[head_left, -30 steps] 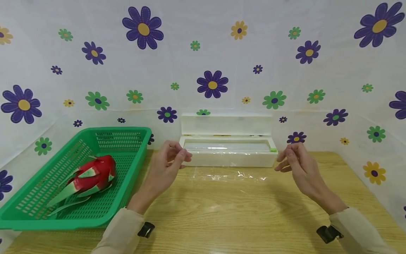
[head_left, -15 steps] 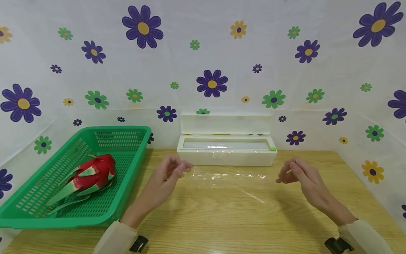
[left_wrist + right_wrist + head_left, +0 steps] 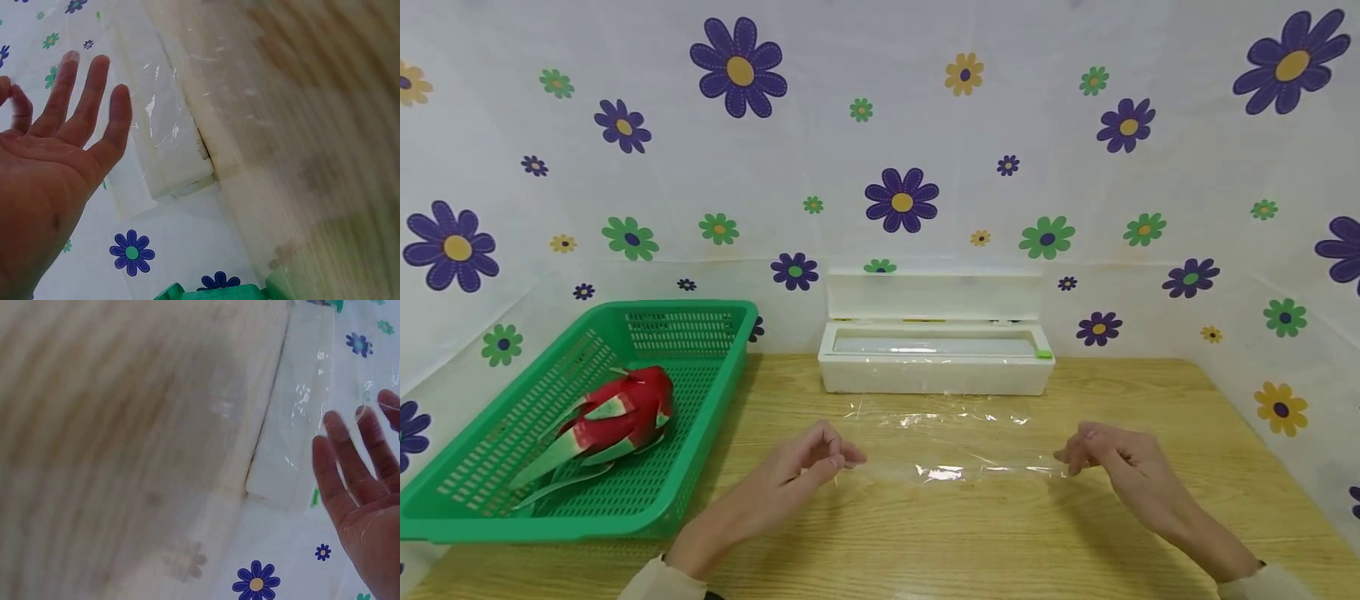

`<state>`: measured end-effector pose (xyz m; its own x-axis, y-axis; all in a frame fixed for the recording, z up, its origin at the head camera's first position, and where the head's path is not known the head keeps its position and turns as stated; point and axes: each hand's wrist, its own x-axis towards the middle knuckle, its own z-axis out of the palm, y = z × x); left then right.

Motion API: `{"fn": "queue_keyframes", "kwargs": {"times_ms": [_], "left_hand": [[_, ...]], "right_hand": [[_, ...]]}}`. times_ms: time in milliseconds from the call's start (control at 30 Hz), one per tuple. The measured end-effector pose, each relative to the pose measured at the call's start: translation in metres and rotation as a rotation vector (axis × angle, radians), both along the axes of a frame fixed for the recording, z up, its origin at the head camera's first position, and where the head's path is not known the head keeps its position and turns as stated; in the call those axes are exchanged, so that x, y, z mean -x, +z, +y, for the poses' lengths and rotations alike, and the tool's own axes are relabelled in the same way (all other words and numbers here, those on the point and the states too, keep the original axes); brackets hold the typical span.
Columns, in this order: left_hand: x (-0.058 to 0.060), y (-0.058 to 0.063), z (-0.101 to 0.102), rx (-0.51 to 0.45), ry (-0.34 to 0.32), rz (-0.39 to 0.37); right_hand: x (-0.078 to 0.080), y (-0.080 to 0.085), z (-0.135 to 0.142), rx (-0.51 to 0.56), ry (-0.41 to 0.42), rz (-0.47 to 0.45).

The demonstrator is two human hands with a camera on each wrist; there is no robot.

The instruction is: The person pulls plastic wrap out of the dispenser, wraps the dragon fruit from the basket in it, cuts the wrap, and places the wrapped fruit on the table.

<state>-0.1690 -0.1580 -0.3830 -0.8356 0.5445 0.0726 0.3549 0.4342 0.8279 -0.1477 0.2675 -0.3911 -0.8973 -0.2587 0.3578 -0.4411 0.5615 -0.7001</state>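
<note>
A clear sheet of cling film (image 3: pixel 940 473) stretches from a white dispenser box (image 3: pixel 936 377) toward me, glinting above the wooden table. My left hand (image 3: pixel 782 487) pinches its left corner between thumb and index finger. At the right corner, my right hand (image 3: pixel 1131 471) pinches the film the same way. In the left wrist view the other fingers (image 3: pixel 87 103) are spread out straight; the right wrist view shows similar extended fingers (image 3: pixel 350 456). The box's lid (image 3: pixel 934 297) stands raised, with the roll (image 3: pixel 925 344) visible inside. A green slider (image 3: pixel 1043 353) sits at the box's right end.
To the left stands a green plastic basket (image 3: pixel 703 417) holding a red dragon fruit (image 3: pixel 628 408) with pale green scales. The wooden table (image 3: pixel 925 542) backs onto a white cloth (image 3: pixel 820 150) printed with flowers.
Both hands have moved back from the box toward me and lower, drawing the cling film out between them. The box, basket and dragon fruit stay in place.
</note>
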Motion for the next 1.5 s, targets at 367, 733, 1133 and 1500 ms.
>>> {"fn": "queue_keyframes", "kwargs": {"times_ms": [367, 733, 1133, 1500], "left_hand": [[-0.014, -0.010, 0.000, 0.171, -0.098, -0.078], [-0.027, -0.015, 0.004, 0.299, -0.199, 0.174], [-0.030, -0.012, -0.001, 0.358, -0.174, 0.216], [-0.026, -0.010, -0.004, 0.448, -0.154, 0.095]], "right_hand": [[-0.013, -0.011, -0.005, -0.138, -0.053, -0.111], [-0.016, -0.024, 0.001, -0.262, 0.114, -0.042], [-0.029, -0.027, -0.001, -0.497, 0.141, 0.028], [-0.031, -0.022, 0.006, -0.608, 0.163, -0.217]]}}
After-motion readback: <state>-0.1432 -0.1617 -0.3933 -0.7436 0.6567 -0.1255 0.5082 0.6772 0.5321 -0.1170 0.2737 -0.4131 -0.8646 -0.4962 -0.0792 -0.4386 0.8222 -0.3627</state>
